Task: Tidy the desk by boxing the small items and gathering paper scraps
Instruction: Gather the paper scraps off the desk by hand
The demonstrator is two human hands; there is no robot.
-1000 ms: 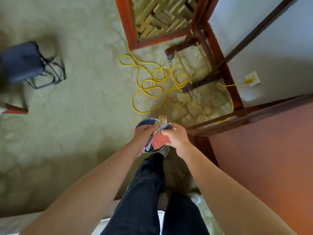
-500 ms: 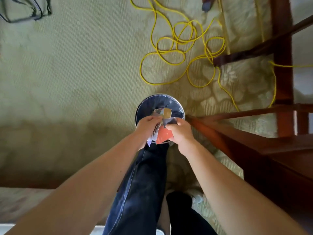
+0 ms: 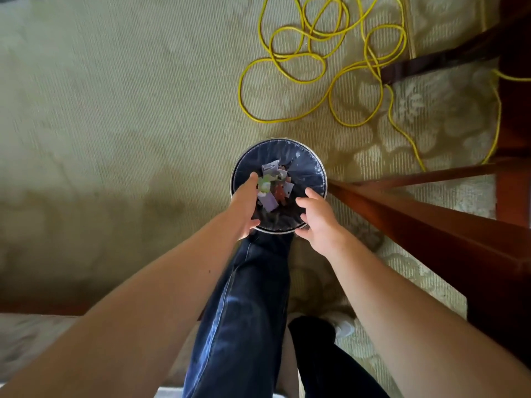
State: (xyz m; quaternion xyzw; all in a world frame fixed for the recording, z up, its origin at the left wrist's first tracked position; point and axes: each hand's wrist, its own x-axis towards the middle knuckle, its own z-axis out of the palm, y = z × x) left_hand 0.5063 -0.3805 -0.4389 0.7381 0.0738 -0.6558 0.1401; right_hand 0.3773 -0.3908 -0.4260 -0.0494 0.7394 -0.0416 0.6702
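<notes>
Blurred paper scraps [image 3: 274, 187] inside bin [image 3: 311, 168]

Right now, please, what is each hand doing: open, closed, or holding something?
Left hand: open, holding nothing, over the bin.
Right hand: open, holding nothing.

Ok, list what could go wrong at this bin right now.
1. Light paper scraps under the open left hand and right hand might drift past the rim of the bin onto the carpet.
2. The yellow cable looped just beyond the bin could catch a foot when stepping away.
</notes>
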